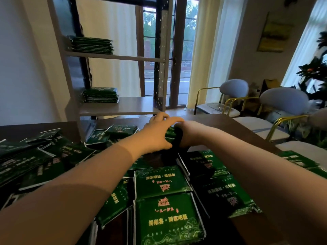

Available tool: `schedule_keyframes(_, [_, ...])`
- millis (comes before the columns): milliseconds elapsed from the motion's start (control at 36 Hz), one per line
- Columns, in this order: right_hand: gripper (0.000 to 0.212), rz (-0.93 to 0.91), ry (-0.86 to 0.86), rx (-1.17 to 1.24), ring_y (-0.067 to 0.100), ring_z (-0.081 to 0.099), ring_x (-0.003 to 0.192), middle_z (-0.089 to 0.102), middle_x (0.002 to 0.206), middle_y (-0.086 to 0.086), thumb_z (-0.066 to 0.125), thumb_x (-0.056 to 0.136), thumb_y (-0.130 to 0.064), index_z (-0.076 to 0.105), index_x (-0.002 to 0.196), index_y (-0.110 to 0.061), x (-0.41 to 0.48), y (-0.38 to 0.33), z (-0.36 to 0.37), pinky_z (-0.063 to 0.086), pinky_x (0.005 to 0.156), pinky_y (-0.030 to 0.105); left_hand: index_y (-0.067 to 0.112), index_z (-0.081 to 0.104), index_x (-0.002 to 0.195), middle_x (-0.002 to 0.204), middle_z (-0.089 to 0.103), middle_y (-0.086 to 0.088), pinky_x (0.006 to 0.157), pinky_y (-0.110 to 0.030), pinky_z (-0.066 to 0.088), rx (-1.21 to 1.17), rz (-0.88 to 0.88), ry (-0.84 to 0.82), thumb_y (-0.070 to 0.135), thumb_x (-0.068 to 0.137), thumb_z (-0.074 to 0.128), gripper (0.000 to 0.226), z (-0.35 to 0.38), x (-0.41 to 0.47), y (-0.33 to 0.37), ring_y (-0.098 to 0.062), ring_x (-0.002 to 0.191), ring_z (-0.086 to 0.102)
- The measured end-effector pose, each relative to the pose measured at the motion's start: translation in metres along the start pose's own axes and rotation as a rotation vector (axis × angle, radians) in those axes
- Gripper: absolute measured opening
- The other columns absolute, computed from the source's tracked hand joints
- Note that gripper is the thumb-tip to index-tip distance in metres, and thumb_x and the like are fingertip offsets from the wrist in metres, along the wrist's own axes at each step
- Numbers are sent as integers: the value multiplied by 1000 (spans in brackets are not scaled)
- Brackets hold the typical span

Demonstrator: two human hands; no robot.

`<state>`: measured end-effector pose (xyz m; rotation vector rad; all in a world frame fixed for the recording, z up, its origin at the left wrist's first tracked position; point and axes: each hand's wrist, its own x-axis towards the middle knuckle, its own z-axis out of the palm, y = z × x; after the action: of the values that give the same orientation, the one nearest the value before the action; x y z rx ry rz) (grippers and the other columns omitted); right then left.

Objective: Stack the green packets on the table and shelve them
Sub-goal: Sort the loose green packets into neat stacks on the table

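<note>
Item one, logged from my remote station: a bundle of green packets [171, 134], held on edge above the far middle of the table [221, 123] and pressed between both hands. Left hand [156, 134]: fingers curled over the bundle's top, thumb along its near side, grasping it. Right hand [190, 133]: clamped on the opposite face, fingers hooked over the top beside the left's. I cannot tell how many packets the bundle holds; its near edge reads dark. Item two: loose green packets [163, 181], lying flat and overlapping across the near and left parts of the table, printed faces up with gold and red lettering, some hidden under the forearms. Item three: white shelf unit [116, 57] behind the table at left. It carries an upper stack [92, 45] of green packets on the higher board and a lower stack [100, 95] on the board beneath, both at the left end. Item four, surroundings: glazed door [180, 50] with pale curtains [200, 59]; grey chairs [283, 101] with gold frames right of the table; a leafy plant [314, 71] at far right; a yellow picture [274, 36] on the wall.
</note>
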<state>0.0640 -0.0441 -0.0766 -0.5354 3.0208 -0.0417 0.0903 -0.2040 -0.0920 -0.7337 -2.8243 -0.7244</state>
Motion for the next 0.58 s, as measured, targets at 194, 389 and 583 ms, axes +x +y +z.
schedule_keyframes(194, [54, -6, -63, 413, 21, 65, 93, 62, 109, 3, 77, 77, -10, 53, 125, -18, 3, 17, 13, 59, 78, 34, 37, 23, 150, 143, 25, -7, 98, -45, 52, 7, -244, -103, 20, 77, 82, 95, 11, 7, -24, -31, 121, 47])
schedule_keyframes(389, [68, -34, -119, 509, 20, 63, 97, 61, 111, 4, 73, 75, 1, 49, 135, -22, 6, 14, 17, 58, 81, 36, 39, 6, 156, 144, 23, -11, 62, -25, 52, -92, -295, -170, 7, 78, 80, 112, 25, 5, -31, -24, 87, 60])
schedule_keyframes(583, [75, -24, -157, 526, 20, 62, 100, 60, 117, 3, 76, 75, 0, 46, 139, -24, 7, 18, 18, 57, 84, 35, 30, 25, 150, 140, 26, -6, 72, -24, 52, -70, -304, -191, 8, 78, 78, 92, 26, 9, -32, -22, 97, 55])
